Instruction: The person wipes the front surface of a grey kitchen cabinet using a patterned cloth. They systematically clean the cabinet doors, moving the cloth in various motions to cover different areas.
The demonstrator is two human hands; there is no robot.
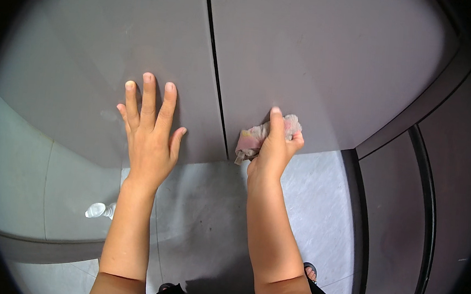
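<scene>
Two bare forearms reach up from the lower edge: the left hand point(149, 134) lies flat and empty, fingers spread, on the left grey cabinet door point(115, 54). The right hand point(273, 150) clenches a pink cloth point(254, 137) against the right door point(331, 60), low near the seam; how much has been wiped cannot be told.

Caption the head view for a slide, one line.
Left hand flat on a grey cabinet door, right hand pressing a pink cloth against the neighbouring door.

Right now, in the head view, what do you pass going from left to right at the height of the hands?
Left cabinet door → left hand, flat on it → dark gap between the doors → pink cloth → right hand, pressing the cloth on the right door → dark side panel.
</scene>
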